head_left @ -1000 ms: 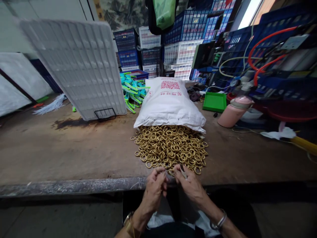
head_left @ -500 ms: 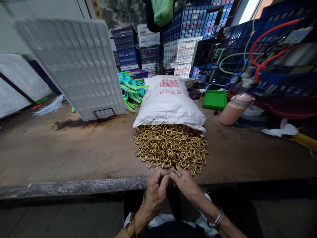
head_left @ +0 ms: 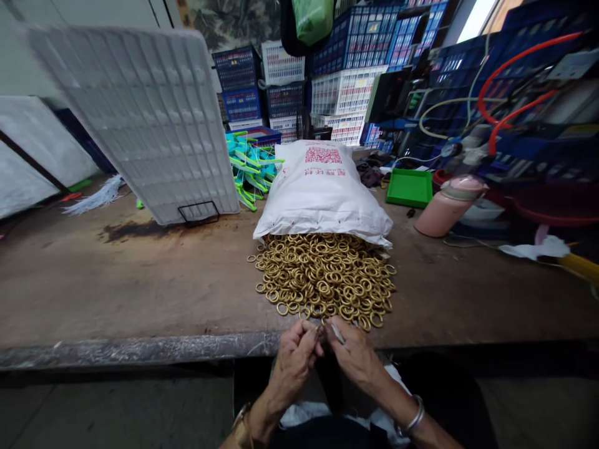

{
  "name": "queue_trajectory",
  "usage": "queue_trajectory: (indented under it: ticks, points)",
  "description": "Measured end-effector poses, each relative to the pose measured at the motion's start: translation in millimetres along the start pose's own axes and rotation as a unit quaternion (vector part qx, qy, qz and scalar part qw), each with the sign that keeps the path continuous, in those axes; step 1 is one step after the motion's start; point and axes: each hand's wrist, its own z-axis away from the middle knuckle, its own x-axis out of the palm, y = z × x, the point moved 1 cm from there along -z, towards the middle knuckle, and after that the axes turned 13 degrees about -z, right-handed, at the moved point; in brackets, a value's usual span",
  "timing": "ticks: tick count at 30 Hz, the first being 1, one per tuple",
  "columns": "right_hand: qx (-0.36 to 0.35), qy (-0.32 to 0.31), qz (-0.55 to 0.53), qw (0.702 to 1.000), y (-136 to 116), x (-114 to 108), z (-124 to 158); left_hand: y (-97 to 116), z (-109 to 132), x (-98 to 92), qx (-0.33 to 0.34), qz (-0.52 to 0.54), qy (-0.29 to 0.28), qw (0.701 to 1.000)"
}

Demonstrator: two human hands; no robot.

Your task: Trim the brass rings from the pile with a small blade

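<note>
Just past the table's front edge, both my hands meet in front of a heap of gold-coloured rings [head_left: 322,274]. My left hand [head_left: 294,354] is closed, thumb and fingers pinched together, with a gold-coloured ring [head_left: 322,322] showing at the fingertips. My right hand [head_left: 356,354] is closed around a slim, grey-handled tool like a small knife [head_left: 337,334]; its working end is hidden between the hands. Behind the heap lies a white woven sack [head_left: 322,193] with red print, its open mouth toward me and rings spilling out.
A ribbed white plastic panel [head_left: 140,118] leans in a black wire stand at left. Teal and lime-green plastic pieces [head_left: 253,165] lie beside the sack. To the right are a green tray [head_left: 410,188] and a pink bottle [head_left: 449,206]. Crates [head_left: 346,90] are stacked behind.
Both hands stay close together at the table edge. The right hand has turned the tool, so its dark end no longer sticks up. The view has shifted slightly.
</note>
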Motion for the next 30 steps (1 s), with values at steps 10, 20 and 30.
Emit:
queue_trajectory:
  ticks: [10, 20, 30]
  points:
    - [-0.026, -0.053, 0.193, 0.979, 2.0, 4.6, 5.2, -3.0, 5.3, -4.1, 0.042, -0.039, 0.031, 0.998]
    - [-0.061, 0.074, 0.270, 0.958, 1.6, -9.2, -13.3, -3.2, 20.3, 0.6, -0.055, 0.141, -0.034, 0.988]
    - [-0.025, 0.110, 0.361, 0.926, -10.8, -9.9, -54.4, -9.1, 11.7, -8.1, -0.067, 0.244, -0.049, 0.966]
